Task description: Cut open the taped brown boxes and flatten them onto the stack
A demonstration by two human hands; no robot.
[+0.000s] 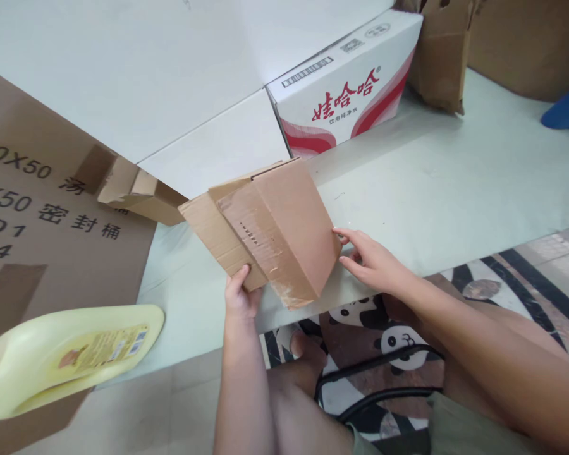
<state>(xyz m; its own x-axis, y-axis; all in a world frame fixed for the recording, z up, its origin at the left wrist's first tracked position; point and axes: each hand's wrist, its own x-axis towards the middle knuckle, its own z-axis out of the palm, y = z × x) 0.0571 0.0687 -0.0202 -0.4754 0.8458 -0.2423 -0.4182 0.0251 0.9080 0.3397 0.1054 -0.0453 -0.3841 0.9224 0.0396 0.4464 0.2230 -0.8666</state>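
Big flattened brown carton (pixel 38 208) with black print fills my left side, lying flat. White surface (pixel 455 183) runs across the middle, where my work sits. White box with red lettering (pixel 346 95) stands behind, at the far edge, well apart from my hands. Pale yellow plastic jug (pixel 61 357) lies on its side at lower left, partly on the flattened carton. Small cardboard box (pixel 270 230), folded flat with torn tape on its face, is tilted up off the white surface near its front edge, between my hands. My left hand (pixel 239 297) pinches its lower corner, thumb on top, closed on the cardboard. My right hand (pixel 367 259) has fingers stretched out, fingertips (pixel 337 232) touching the box's right edge, not wrapped around it.
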